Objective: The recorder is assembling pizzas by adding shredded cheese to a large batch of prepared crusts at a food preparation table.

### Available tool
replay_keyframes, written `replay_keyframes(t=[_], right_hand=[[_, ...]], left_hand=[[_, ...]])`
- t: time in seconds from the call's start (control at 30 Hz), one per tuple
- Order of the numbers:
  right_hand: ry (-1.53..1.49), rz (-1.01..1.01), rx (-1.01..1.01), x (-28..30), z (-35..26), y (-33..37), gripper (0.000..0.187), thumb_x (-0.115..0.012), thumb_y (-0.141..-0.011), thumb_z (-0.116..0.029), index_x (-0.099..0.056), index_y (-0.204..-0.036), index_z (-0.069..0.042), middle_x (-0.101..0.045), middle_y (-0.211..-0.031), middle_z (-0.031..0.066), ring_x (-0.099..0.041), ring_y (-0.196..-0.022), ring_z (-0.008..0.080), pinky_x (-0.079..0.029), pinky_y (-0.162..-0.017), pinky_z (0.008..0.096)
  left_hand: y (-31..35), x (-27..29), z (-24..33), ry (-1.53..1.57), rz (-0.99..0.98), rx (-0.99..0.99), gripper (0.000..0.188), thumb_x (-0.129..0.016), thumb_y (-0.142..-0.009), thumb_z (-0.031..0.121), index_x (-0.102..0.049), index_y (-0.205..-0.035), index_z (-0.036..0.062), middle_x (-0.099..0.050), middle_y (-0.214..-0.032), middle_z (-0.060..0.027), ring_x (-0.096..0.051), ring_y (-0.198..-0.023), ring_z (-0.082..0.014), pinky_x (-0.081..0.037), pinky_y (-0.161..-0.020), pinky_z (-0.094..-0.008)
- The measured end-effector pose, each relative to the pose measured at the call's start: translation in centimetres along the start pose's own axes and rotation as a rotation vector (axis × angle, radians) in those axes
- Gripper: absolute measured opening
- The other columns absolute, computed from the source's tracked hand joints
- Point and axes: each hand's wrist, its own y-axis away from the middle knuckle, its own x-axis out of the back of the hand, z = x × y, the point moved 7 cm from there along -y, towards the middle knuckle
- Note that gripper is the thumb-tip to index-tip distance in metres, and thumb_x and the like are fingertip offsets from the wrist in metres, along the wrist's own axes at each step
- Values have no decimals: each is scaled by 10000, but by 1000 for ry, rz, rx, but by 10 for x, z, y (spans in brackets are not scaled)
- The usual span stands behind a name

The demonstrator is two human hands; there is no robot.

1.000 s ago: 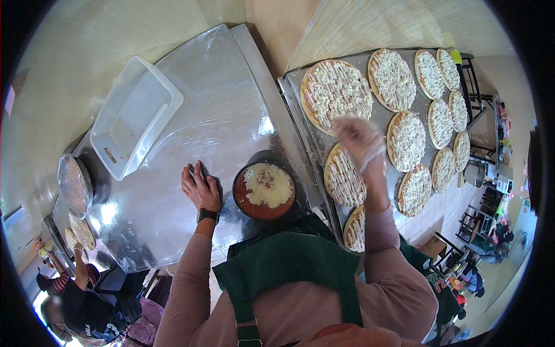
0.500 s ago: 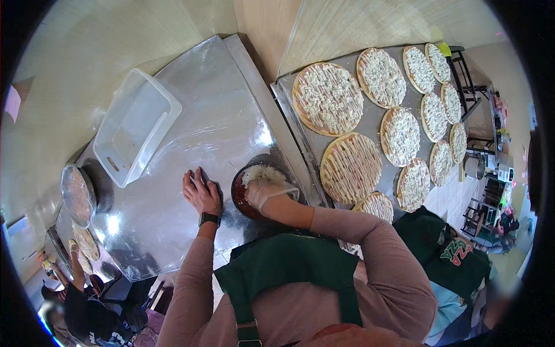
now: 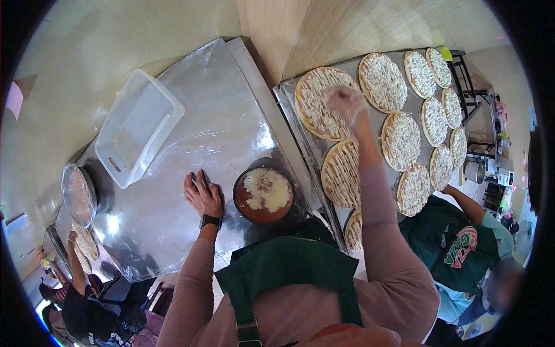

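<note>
We saw the steel counter (image 3: pixel 173 231) carrying a clear plastic tub (image 3: pixel 137 128) at its far left. On the tray (image 3: pixel 289 110) to the right lay round pizzas; our gloved right hand (image 3: pixel 346 104) hovered blurred over the nearest pizza (image 3: pixel 315 98), so we could not tell its grip. Our left hand (image 3: pixel 202 195) lay flat and open, just beside the red bowl (image 3: pixel 263 195) of shredded topping.
</note>
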Motion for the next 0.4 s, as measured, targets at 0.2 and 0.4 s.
replay_keyframes(t=[0.2,0.4], right_hand=[[424,146,347,30,56,-75,215,-563,-789,-129,-634,-973,-45,-641,-791,93,-560,-655,126,-447,-619,239],[715,-67,20,41,87,-62,277,-551,-815,-233,-630,-1039,-90,-648,-874,142,-615,-755,217,-456,-732,270]], left_hand=[[-1,-6,3,-2,-16,-6,460,-481,-783,190,-434,-1239,143,-338,-1298,-142,-287,-1222,-309,-207,-982,-458],[0,-3,-2,-6,-7,2,474,-492,-776,188,-429,-1245,155,-331,-1312,-139,-283,-1225,-311,-199,-986,-459]])
